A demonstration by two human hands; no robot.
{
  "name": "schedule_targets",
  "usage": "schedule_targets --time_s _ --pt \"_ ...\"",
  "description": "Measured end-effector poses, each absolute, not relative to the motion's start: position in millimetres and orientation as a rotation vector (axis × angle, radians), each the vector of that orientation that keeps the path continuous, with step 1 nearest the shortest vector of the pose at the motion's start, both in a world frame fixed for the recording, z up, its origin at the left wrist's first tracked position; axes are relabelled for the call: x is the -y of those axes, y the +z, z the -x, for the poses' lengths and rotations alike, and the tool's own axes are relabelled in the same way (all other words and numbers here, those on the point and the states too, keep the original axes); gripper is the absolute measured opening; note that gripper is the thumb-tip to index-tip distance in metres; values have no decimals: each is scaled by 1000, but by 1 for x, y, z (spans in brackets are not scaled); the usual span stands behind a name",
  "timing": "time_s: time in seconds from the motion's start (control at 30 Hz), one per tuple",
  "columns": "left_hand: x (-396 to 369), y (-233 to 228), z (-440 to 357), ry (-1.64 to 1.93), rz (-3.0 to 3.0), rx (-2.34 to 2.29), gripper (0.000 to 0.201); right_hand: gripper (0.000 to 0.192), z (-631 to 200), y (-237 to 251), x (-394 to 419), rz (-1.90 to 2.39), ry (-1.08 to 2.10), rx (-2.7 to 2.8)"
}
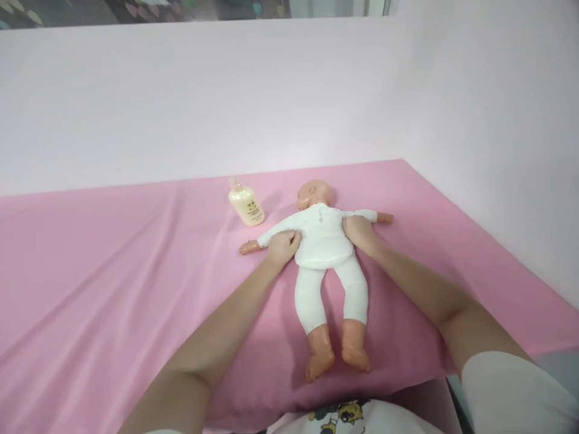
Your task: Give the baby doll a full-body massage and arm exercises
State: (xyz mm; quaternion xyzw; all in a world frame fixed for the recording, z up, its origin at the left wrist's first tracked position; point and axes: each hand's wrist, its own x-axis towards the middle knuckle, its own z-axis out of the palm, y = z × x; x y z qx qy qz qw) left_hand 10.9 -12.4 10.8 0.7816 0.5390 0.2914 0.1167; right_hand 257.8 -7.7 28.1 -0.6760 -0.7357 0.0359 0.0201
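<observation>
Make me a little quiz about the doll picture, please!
1. True or false: the doll lies on a pink sheet.
2. What stands beside the doll's head? A) a bottle B) a cup C) a ball
3. Fill in: the left hand and the right hand both touch the doll's white ____.

Key:
1. True.
2. A, the bottle.
3. Top: one hand on each side of it, near the sleeves.
</observation>
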Motion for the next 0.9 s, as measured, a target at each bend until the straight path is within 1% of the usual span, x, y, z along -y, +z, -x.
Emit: schedule_targets --time_s 0.03,0.13,0.2,0.33,0.47,0.6,0.7,0.77,0.9 --pt "12 10 -11 840 -2282 -1588 43 31 -257 31 10 2127 96 2260" --pt "11 7 -11 801 -2262 -1607 40 52 -254 38 17 2158 84 2134" --pt "10 5 -11 795 -2236 -1604 38 56 -253 40 20 2123 136 2048" --pt "9 -1 -10 855 -2175 -1566 38 57 -253 34 23 2055 196 2007" --pt "7 -7 -8 861 -2140 -1546 33 59 -258 17 17 2013 266 1972" --pt "7 -8 -8 863 -2089 -1524 28 54 -264 7 10 1903 400 1930" --pt "9 -7 -8 853 -1993 -1487 28 53 -266 11 13 1816 553 1908" --pt "10 -6 -8 860 -1951 -1434 28 54 -267 17 19 1766 714 1851" --pt "11 -5 -9 884 -1936 -1387 22 48 -264 30 31 1610 985 1641"
